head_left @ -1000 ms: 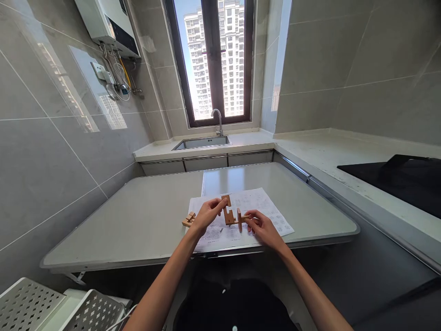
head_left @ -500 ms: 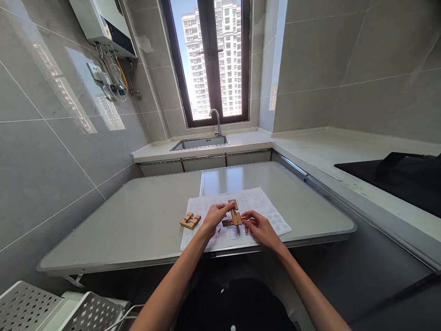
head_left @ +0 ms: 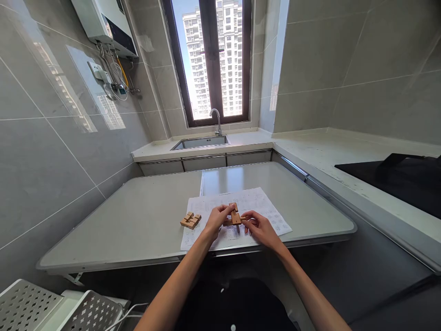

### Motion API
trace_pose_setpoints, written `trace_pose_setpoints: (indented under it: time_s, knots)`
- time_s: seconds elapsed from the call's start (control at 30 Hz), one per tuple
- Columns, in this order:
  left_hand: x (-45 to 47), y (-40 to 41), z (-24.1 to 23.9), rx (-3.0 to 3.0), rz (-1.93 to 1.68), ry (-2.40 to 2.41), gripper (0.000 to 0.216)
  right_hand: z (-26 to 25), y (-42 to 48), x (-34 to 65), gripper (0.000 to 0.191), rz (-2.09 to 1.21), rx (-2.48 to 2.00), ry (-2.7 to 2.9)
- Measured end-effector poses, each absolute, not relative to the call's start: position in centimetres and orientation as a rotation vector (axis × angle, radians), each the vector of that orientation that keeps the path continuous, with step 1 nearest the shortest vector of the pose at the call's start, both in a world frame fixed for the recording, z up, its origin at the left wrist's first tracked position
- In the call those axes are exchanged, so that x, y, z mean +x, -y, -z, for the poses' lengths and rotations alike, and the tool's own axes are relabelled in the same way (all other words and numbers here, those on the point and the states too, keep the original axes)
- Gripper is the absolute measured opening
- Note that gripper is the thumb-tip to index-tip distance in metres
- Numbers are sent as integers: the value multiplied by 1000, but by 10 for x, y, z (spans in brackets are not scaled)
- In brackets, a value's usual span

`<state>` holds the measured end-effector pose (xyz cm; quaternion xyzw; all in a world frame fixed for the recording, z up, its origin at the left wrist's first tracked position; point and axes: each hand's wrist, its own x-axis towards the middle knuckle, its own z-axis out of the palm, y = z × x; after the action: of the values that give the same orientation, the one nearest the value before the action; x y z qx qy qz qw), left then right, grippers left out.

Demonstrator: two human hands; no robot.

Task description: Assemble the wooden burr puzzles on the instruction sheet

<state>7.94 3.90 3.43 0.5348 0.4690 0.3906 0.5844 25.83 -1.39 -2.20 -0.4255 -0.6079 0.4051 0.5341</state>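
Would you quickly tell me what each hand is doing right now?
Left hand: closed on the wooden puzzle pieces.
Right hand: fingers pinching the same wooden puzzle pieces from the other side.

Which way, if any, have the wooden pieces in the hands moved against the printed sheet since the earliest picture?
Yes. The wooden pieces have come lower and closed together, held by both hands over the printed sheet.

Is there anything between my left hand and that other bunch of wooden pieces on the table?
Nothing visible. The wooden pieces lie just left of the left hand, with only the sheet of paper and bare table between them.
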Motion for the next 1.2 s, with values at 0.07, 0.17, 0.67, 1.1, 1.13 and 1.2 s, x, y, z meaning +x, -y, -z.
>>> trace_pose_setpoints:
  time_s: [0.07,0.17,0.67,1.1,1.13,1.2]
  knots:
    - [79,-39,-31,1264,-904,-1098,50,24,13,258,35,-970,-1013,1444]
    - [79,-39,-27,1313,-895,-1109,52,25,13,258,35,-980,-1004,1435]
    - [63,-20,-23,1762,-869,-950,70,24,12,258,37,-986,-1021,1408]
    - [60,-15,-11,1901,-922,-912,81,23,12,259,40,-976,-1042,1412]
    - [59,-15,-11,1905,-931,-920,81,24,12,259,41,-975,-1044,1411]
    - [58,-15,-11,1913,-953,-949,79,25,11,259,43,-974,-1049,1400]
